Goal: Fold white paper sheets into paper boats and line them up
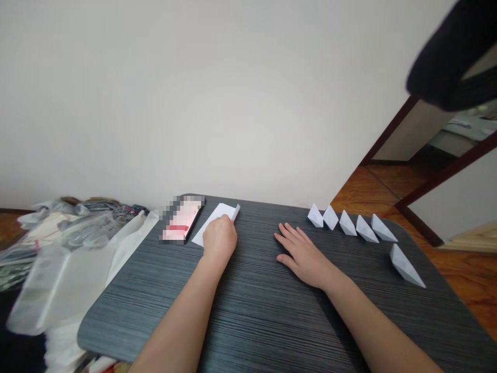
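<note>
My left hand (220, 235) is closed at the right side of some white paper (212, 217) lying on the dark table. A narrow strip of the paper stands up just past my knuckles; my fingertips are hidden under the fist. My right hand (305, 256) rests palm down on the table with its fingers spread, holding nothing. Beyond it, a row of several folded white paper shapes (348, 224) runs along the far right edge. Another, longer folded paper piece (406, 267) lies by itself nearer to me on the right.
Left of the paper lies a phone (180, 220) with a lit screen, partly pixelated. Clear plastic bags (58, 280) and cloth crowd the table's left side. A white wall (233, 103) stands behind the dark table (252, 321). Something black and blurred (446, 57) hangs at upper right.
</note>
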The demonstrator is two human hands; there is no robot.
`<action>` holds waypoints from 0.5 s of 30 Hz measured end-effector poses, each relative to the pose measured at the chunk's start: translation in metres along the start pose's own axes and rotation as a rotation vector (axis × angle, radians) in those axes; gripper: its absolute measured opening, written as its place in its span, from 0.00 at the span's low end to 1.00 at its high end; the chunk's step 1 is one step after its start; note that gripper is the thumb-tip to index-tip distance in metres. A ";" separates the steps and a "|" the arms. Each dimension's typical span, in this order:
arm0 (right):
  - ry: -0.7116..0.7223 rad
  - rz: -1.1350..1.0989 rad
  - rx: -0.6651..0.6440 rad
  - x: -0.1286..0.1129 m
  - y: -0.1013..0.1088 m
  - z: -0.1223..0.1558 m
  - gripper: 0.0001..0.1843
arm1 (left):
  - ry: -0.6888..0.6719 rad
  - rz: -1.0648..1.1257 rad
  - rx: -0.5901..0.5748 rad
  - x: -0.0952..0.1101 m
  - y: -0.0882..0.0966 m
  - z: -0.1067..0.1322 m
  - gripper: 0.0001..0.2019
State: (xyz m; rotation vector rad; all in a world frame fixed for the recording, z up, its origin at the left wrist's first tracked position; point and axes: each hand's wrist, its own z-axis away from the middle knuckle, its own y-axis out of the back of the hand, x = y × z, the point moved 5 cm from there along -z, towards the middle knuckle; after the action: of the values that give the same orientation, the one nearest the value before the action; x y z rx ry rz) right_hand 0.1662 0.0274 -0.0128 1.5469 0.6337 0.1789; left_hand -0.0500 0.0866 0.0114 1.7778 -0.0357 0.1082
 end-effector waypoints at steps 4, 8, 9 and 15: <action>0.001 -0.031 0.007 0.001 0.001 0.001 0.30 | 0.007 0.022 0.009 0.000 0.004 0.000 0.15; 0.000 -0.035 0.008 0.001 0.001 0.001 0.30 | 0.025 0.053 -0.002 0.000 0.004 0.000 0.16; -0.001 -0.036 0.008 0.002 0.001 0.001 0.30 | 0.030 0.061 -0.001 0.000 0.005 0.000 0.17; -0.006 -0.099 0.031 0.003 0.000 0.001 0.29 | 0.092 0.120 0.143 -0.001 0.026 0.004 0.17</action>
State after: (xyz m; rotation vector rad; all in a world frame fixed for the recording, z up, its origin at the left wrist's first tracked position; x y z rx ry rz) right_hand 0.1690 0.0278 -0.0132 1.5411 0.7094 0.0906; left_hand -0.0532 0.0777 0.0356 1.9108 -0.0700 0.2852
